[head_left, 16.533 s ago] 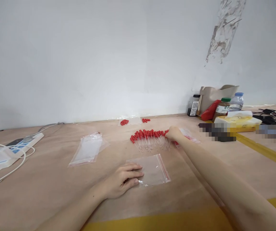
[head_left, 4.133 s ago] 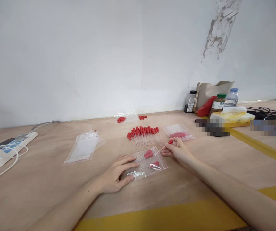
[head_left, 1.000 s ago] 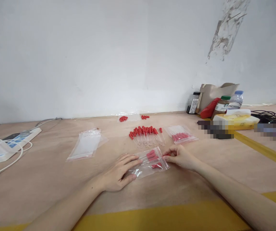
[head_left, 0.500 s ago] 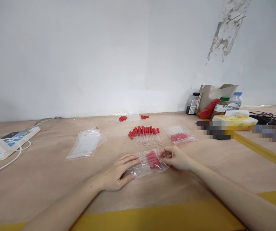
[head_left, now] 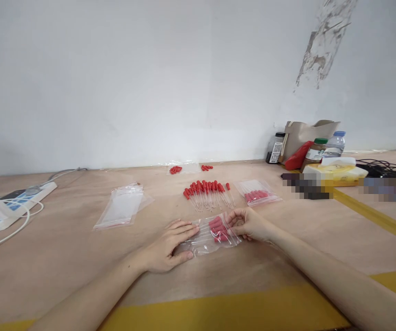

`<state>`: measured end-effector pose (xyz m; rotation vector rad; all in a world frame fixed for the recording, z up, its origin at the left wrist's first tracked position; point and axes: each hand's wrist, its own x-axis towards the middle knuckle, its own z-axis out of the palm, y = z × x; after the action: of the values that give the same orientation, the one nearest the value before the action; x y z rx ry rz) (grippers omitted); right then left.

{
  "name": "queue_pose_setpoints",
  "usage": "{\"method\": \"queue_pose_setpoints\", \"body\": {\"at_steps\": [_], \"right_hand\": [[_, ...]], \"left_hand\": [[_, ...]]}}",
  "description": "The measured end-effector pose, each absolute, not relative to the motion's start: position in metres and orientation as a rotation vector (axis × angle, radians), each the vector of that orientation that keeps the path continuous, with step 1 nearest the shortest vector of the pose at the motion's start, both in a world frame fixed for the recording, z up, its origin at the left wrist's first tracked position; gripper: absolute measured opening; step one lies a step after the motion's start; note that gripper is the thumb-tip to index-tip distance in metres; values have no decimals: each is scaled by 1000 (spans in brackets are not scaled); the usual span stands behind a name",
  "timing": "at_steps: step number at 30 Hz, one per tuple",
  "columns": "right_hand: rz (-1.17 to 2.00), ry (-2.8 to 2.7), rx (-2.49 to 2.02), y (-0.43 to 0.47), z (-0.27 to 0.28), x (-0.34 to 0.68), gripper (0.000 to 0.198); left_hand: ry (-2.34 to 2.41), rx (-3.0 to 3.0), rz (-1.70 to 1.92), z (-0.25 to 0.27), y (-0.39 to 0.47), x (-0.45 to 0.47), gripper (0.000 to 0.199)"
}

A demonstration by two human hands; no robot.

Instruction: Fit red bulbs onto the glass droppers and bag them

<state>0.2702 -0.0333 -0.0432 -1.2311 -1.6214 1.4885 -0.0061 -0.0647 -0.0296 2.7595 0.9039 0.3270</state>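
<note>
A clear zip bag [head_left: 203,248] lies on the table in front of me, with several droppers [head_left: 218,228] inside, their red bulbs towards the right end. Flat across the bag's left end rests my left hand [head_left: 170,247], fingers stretched out. My right hand [head_left: 248,224] pinches the right end of the bag at its zip edge, fingertips close to the red bulbs and partly hidden. Just beyond the bag, a loose pile of red-bulbed droppers [head_left: 206,191] points its thin clear stems towards me. Another bag of droppers [head_left: 257,193] lies behind my right hand.
Flat clear bags [head_left: 122,207] are stacked on the left. Loose red bulbs [head_left: 175,170] lie near the wall. At far left is a power strip [head_left: 48,187] with white cables. Bottles, a grey bag [head_left: 297,138] and a tissue pack [head_left: 335,174] stand back right.
Both hands stay at the same bag, almost still. The dropper stems inside it show a little more clearly now, and the whole view has shifted very slightly.
</note>
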Motion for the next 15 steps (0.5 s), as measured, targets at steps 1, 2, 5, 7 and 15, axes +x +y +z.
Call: {"method": "queue_pose_setpoints", "body": {"at_steps": [1,2,5,7,15], "right_hand": [[1499,-1655,-1221,-32,-43,272,33],[1505,-1689,-1211,-32,-42,273,33],[1476,-1733,-1215,-33,-42,272,34],[1433,-1738,-1223,-34,-42,269,33],[1425,-1718,-1207,-36,-44,265,36]], "left_hand": [[895,2757,330,-29,-65,-6,54],[889,2755,327,-29,-65,-6,54],[891,2754,301,-27,-66,-6,57],[907,2754,295,-27,-66,-7,59],[932,2728,300,-26,-67,-6,61]]}}
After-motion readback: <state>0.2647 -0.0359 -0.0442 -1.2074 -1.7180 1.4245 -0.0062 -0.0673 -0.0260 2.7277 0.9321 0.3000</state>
